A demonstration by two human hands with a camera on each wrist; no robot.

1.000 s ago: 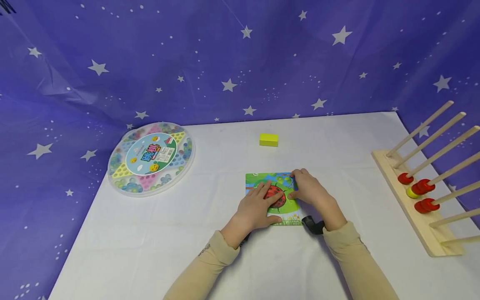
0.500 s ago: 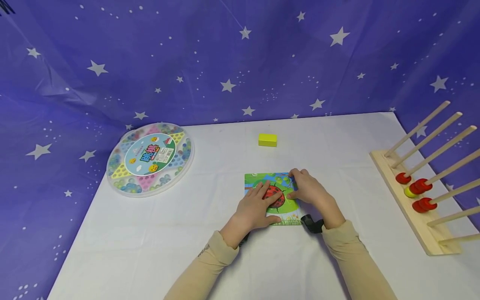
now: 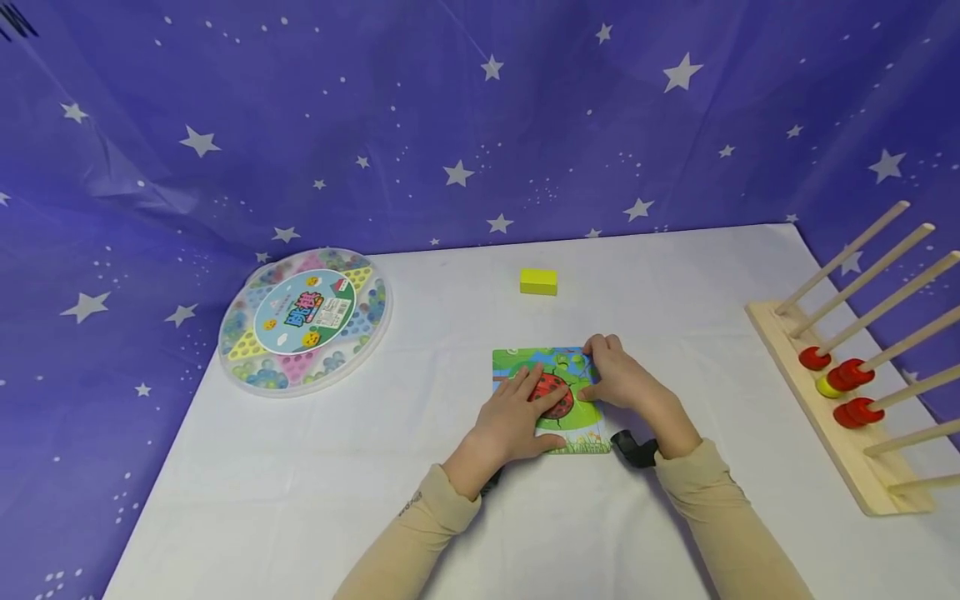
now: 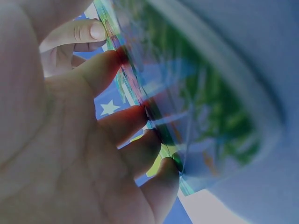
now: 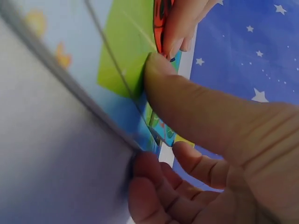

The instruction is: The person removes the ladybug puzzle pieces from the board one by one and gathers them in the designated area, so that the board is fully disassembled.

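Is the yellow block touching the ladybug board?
No, a stretch of white cloth lies between the yellow block and the ladybug board.

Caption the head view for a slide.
Left hand spread on a ladybug picture board, right hand at its far right corner; yellow block beyond.

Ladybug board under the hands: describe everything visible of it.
The square, glossy board printed with a red, black-spotted ladybug on green and blue lies face up on the white-covered table. Seam lines cross it; its material is unclear. The left hand rests spread on its face; the right hand grips its far right corner.
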